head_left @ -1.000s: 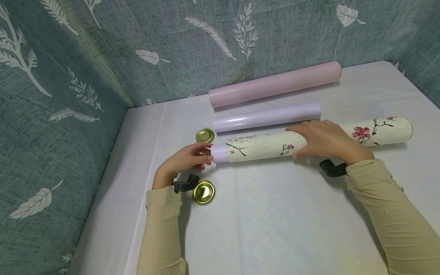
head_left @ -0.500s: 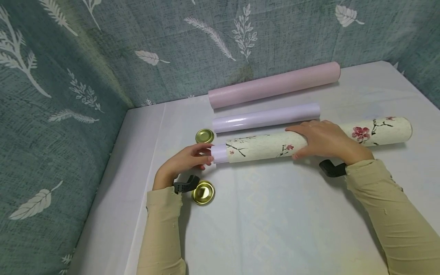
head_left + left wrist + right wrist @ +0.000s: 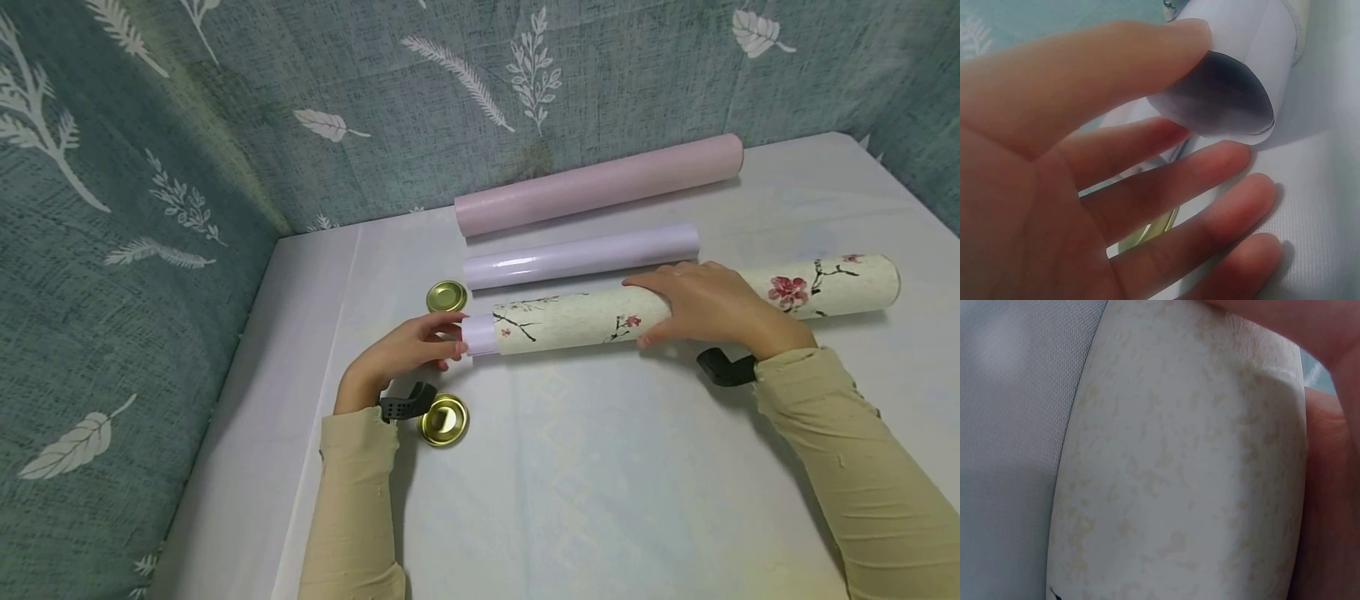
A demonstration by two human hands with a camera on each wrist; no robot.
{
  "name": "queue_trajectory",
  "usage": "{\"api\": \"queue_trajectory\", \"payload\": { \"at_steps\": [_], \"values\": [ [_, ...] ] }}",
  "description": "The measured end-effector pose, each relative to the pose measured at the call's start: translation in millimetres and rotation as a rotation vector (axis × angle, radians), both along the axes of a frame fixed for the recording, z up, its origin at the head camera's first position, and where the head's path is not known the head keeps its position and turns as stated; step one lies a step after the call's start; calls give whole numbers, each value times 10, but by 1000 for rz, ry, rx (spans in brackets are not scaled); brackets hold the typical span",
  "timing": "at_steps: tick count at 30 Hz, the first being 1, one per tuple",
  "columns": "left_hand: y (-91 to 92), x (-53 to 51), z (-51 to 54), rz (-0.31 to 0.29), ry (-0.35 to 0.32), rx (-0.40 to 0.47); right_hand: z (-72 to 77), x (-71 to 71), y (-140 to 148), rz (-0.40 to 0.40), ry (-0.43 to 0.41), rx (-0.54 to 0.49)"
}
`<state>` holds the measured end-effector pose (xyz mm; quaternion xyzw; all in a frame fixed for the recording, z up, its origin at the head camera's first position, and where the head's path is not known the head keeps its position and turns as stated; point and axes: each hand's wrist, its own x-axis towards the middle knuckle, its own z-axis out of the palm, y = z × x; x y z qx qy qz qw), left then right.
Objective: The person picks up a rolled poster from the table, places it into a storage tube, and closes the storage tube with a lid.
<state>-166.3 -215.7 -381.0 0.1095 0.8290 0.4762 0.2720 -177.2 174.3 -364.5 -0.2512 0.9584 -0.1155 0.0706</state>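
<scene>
Your L hand (image 3: 405, 348) pinches the lavender roll (image 3: 482, 335), other fingers spread, where it protrudes from the floral tube (image 3: 573, 323); your R hand (image 3: 708, 307) grips tube approx. midway, on table (image 3: 615, 492). Poss. fault: overtight pinch creasing roll's thin rim.

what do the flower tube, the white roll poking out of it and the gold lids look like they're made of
Flower tube: likely stiff cardboard with a matte printed skin; it looks straight and firm.
White roll: probably smooth paper; its thin edge overlaps at the open end.
Gold lids: apparently metal, glossy; bright reflections show.
</scene>
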Motion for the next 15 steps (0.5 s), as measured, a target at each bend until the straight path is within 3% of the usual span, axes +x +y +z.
{"api": "queue_trajectory", "payload": {
  "at_steps": [15],
  "values": [
    [48,-16,18,-8,2,-29,4,4,0,-2,-3,1]
  ]
}}
